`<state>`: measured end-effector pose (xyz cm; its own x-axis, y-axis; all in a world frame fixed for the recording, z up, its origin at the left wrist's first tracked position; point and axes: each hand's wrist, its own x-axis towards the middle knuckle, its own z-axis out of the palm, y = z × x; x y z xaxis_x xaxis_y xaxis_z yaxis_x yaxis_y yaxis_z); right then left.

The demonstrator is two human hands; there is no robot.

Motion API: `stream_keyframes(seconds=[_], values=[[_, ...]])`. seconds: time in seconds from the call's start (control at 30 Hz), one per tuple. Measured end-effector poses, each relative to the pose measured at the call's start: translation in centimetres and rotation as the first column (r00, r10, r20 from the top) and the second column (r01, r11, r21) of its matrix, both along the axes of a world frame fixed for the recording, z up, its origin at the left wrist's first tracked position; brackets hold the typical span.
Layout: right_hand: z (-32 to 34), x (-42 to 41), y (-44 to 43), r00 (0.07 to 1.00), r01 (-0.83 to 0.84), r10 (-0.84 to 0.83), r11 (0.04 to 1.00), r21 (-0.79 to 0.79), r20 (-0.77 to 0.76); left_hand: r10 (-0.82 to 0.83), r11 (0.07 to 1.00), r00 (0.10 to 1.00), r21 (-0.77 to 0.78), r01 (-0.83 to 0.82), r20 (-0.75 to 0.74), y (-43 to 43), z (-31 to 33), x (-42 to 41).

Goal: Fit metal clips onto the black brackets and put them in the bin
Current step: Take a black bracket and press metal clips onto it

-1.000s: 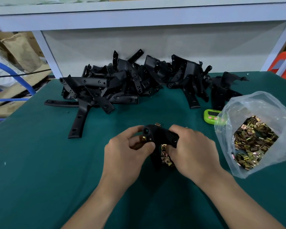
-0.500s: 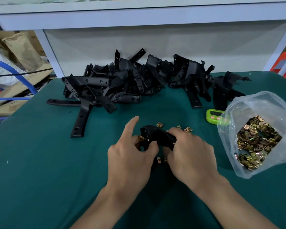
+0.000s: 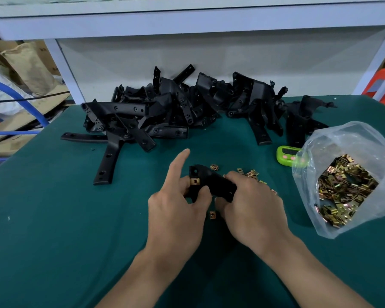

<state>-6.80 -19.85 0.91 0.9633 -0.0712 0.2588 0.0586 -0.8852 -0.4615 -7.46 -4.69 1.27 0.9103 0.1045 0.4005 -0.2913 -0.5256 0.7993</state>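
Note:
I hold a black bracket (image 3: 211, 182) with both hands just above the green table (image 3: 53, 218). My left hand (image 3: 176, 207) grips its left end with thumb and middle fingers, the index finger sticking straight out. A brass clip (image 3: 195, 181) sits on that end of the bracket. My right hand (image 3: 253, 207) wraps over the bracket's right end. Several loose brass clips (image 3: 249, 173) lie on the table behind my right hand, and one clip (image 3: 212, 214) lies between my hands. No bin is in view.
A big heap of black brackets (image 3: 176, 112) fills the back of the table. A clear plastic bag of brass clips (image 3: 347, 190) stands open at the right, with a green timer (image 3: 287, 155) beside it. White shelf posts (image 3: 65, 70) rise behind.
My left index finger has lifted and straightened. Both hands and the bracket have barely shifted. More loose clips show on the table behind my right hand.

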Motion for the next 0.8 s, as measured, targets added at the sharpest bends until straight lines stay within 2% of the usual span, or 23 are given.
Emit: stream_keyframes(seconds=[0.07, 0.13, 0.17, 0.2, 0.23, 0.27, 0.3, 0.33, 0.37, 0.5, 0.67, 0.8], values=[[-0.2, 0.2, -0.4, 0.999, 0.019, -0.017, 0.999, 0.049, -0.034, -0.061, 0.982, 0.997, -0.181, 0.050, -0.054, 0.1, -0.2, 0.4], [-0.3, 0.5, -0.8, 0.998, 0.038, -0.033, 0.996, 0.087, -0.052, -0.125, 0.908, 0.984, -0.415, 0.062, -0.126, 0.5, -0.2, 1.1], [-0.3, 0.7, -1.0, 0.998, 0.044, -0.037, 0.993, 0.112, -0.056, -0.124, 0.885, 0.980, -0.464, 0.038, -0.157, 1.0, -0.3, 1.6], [-0.3, 0.9, -1.3, 0.997, 0.049, -0.042, 0.990, 0.132, -0.062, -0.096, 0.902, 0.979, -0.431, 0.009, -0.182, 1.5, -0.4, 2.2], [-0.2, 1.1, -1.6, 0.996, 0.057, -0.047, 0.988, 0.142, -0.072, -0.053, 0.953, 0.978, -0.302, -0.011, -0.203, 2.1, -0.6, 2.8], [-0.2, 1.2, -1.8, 0.995, 0.064, -0.052, 0.987, 0.149, -0.083, -0.006, 0.995, 0.977, -0.094, -0.014, -0.214, 2.6, -0.9, 3.1], [-0.1, 1.4, -2.1, 0.994, 0.070, -0.055, 0.985, 0.156, -0.095, 0.015, 0.995, 0.976, 0.103, 0.008, -0.218, 3.0, -1.1, 3.3], [-0.1, 1.4, -2.3, 0.993, 0.075, -0.059, 0.984, 0.161, -0.105, -0.002, 0.973, 0.974, 0.223, 0.054, -0.228, 3.1, -1.2, 3.4], [-0.1, 1.5, -2.5, 0.992, 0.080, -0.063, 0.983, 0.162, -0.110, -0.049, 0.957, 0.969, 0.267, 0.115, -0.242, 3.1, -1.2, 3.5], [0.0, 1.6, -2.7, 0.991, 0.086, -0.067, 0.981, 0.177, -0.112, -0.181, 0.926, 0.954, 0.286, 0.247, -0.240, 2.6, -1.5, 3.3], [0.1, 1.6, -2.7, 0.992, 0.074, -0.055, 0.981, 0.177, -0.114, -0.207, 0.923, 0.955, 0.280, 0.262, -0.212, 2.6, -1.7, 3.0], [0.1, 1.6, -2.9, 0.991, 0.078, -0.056, 0.978, 0.193, -0.118, -0.214, 0.905, 0.964, 0.340, 0.257, -0.160, 2.2, -1.8, 2.8]])
